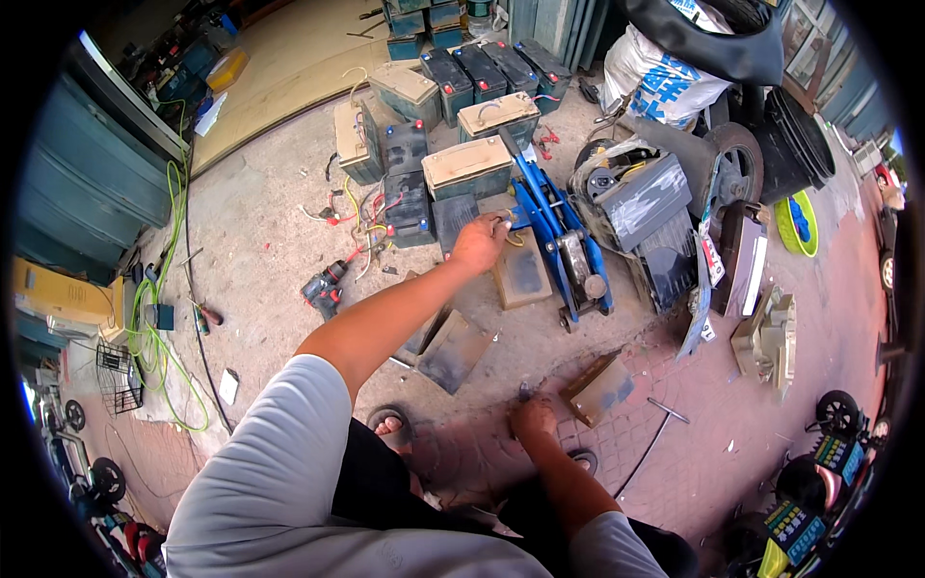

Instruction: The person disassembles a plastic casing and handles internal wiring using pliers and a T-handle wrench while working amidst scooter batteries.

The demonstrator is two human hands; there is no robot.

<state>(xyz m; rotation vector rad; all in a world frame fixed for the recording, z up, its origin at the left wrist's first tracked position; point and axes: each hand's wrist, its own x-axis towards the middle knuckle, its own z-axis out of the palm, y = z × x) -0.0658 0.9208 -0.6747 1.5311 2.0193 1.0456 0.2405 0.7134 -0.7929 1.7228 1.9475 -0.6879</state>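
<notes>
My left hand [479, 245] reaches forward over the batteries, its fingers pinched together beside the blue floor jack [561, 226]. What they hold, if anything, is too small to name. Under the fingertips lies a dusty battery [523, 272] with a short yellowish wire on it. My right hand [533, 418] is low near my right foot, its fingers curled; a small dark tip shows at its front, but I cannot make out what it is. Just right of it a brown, dusty battery [599, 389] lies tilted on the paving. Another dusty battery [455, 351] lies between my arms.
A cordless drill [326, 287] lies left of loose coloured wires. Several batteries [469, 166] stand farther off. On the right are a T-handled tool [653, 433], a grey plastic casing [647, 204], a wheel [740, 159] and a lime basket [796, 223]. A green hose [154, 328] runs along the left.
</notes>
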